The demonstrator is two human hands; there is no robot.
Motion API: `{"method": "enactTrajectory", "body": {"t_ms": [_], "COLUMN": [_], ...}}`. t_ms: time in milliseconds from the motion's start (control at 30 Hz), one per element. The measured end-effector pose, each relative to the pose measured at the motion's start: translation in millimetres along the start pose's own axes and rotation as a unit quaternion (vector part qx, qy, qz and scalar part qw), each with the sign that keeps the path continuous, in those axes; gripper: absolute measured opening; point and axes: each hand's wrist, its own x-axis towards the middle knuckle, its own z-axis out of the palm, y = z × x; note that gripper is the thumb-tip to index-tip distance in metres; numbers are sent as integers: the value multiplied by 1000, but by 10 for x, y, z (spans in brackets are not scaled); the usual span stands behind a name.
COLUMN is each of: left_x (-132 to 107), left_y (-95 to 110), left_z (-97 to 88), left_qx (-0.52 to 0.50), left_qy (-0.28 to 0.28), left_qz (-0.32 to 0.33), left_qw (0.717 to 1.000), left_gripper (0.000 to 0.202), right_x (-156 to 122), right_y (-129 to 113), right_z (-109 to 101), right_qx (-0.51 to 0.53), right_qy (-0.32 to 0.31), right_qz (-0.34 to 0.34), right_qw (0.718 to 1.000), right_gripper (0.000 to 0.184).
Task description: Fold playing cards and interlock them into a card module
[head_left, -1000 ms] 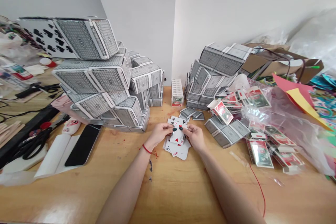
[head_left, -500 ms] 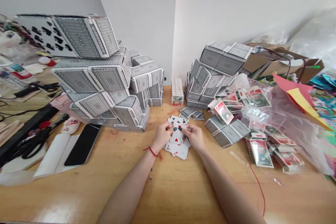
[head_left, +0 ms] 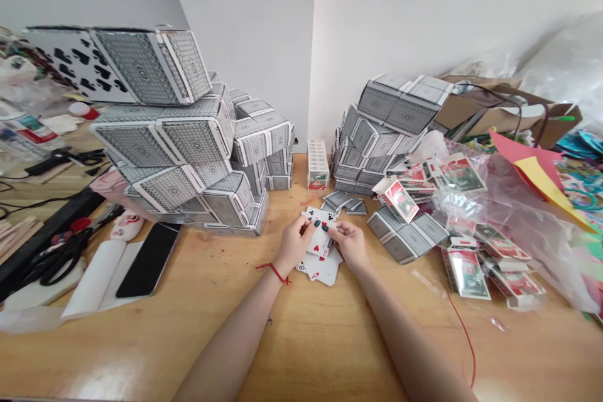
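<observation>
Between my hands is a two of hearts playing card point(head_left: 319, 242), in front of a clubs card point(head_left: 315, 214) that shows above it. My left hand point(head_left: 298, 240) pinches the left side of the cards between thumb and fingers. On the right, my right hand point(head_left: 347, 242) pinches their other edge; both thumbs lie near the top heart. Whether the two cards are joined cannot be seen. Beneath them several loose playing cards point(head_left: 328, 271) lie spread face up on the table point(head_left: 311, 333). Just behind are a few grey-backed folded cards point(head_left: 336, 201).
Stacked blocks of folded cards tower at left point(head_left: 188, 138) and right point(head_left: 372, 138). A row of card packs point(head_left: 318, 166) stands between them. Opened card boxes point(head_left: 466, 273) and plastic wrap point(head_left: 527, 251) lie right. A phone point(head_left: 149, 260) and scissors point(head_left: 66, 254) lie left.
The two of hearts has risen slightly and tilted, now covering more of the clubs card. My left hand has shifted a little up and right; my right hand has barely moved.
</observation>
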Motion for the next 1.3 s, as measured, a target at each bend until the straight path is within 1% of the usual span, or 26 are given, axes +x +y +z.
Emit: {"method": "enactTrajectory", "body": {"t_ms": [133, 267, 367, 567, 800, 1000, 1200, 1300], "left_x": [0, -12, -16, -18, -14, -16, -10, -8], "left_y": [-7, 8, 17, -17, -37, 1, 20, 21], "left_z": [-45, -67, -63, -37, -33, -28, -24, -21], "left_qx": [-57, -53, -26, 80, 115, 69, 24, 14], "left_qy": [-34, -48, -43, -37, -33, -39, -48, -50], "left_qz": [-8, 8, 17, 47, 63, 61, 55, 51], "left_qw": [998, 997, 999, 995, 991, 995, 997, 997], "left_gripper": [25, 19, 19, 27, 27, 27, 28, 28], "right_x": [6, 11, 8, -1, -9, 3, 2, 3], "right_y": [-29, -44, -48, -52, -72, -55, -59, -62], "right_z": [5, 12, 14, 7, 28, 22, 27, 24], "right_qx": [18, 26, 28, 51, 38, 6, 18, 10], "right_qy": [18, 36, 37, 43, 40, 38, 26, 13], "right_qz": [-7, -14, -15, -1, 3, 2, 21, 16], "right_qw": [1000, 999, 999, 998, 998, 999, 999, 1000], "right_gripper": [24, 24, 23, 25, 26, 28, 30, 29]}}
